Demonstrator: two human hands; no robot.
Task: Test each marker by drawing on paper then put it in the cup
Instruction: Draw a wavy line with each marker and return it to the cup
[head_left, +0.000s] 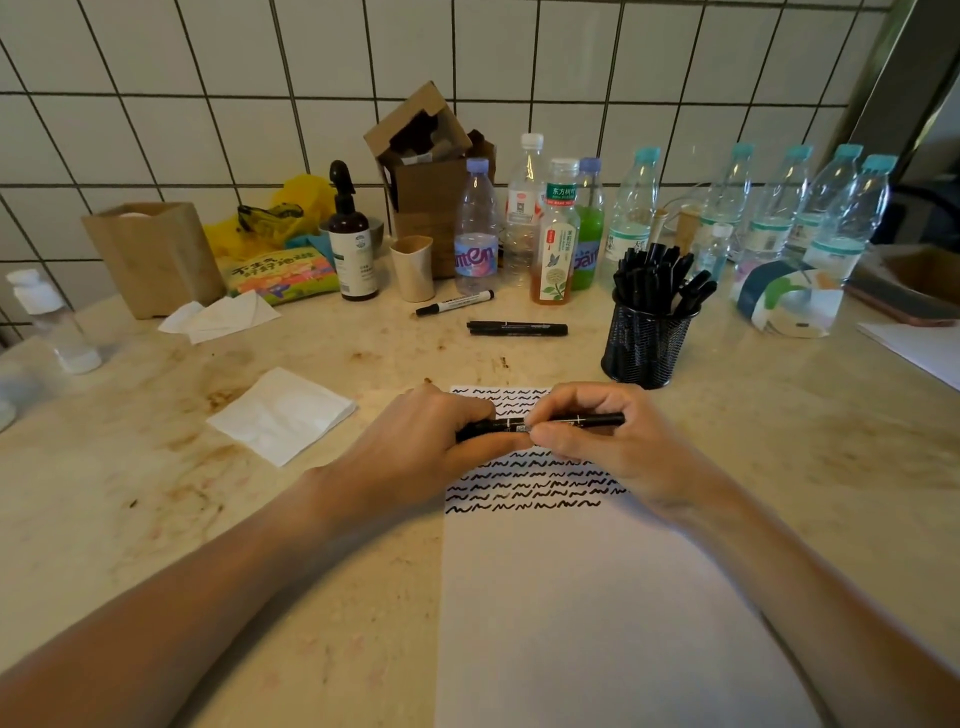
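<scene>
Gripping: black marker (540, 423) held level over the paper (597, 597), just above the squiggle rows
left hand (415, 441): fingers curled round one end
right hand (592, 436): pinching barrel, other end poking out
mesh cup (644, 343): beyond paper, packed with markers
risk: cap jerks free, tip smears my fingers; crowded cup may tip on insertion

Both bare arms reach forward over the paper (597, 597). The left hand (415, 441) and right hand (597, 436) meet above it, fingers curled, knuckles up, each gripping one marker (540, 423).
</scene>
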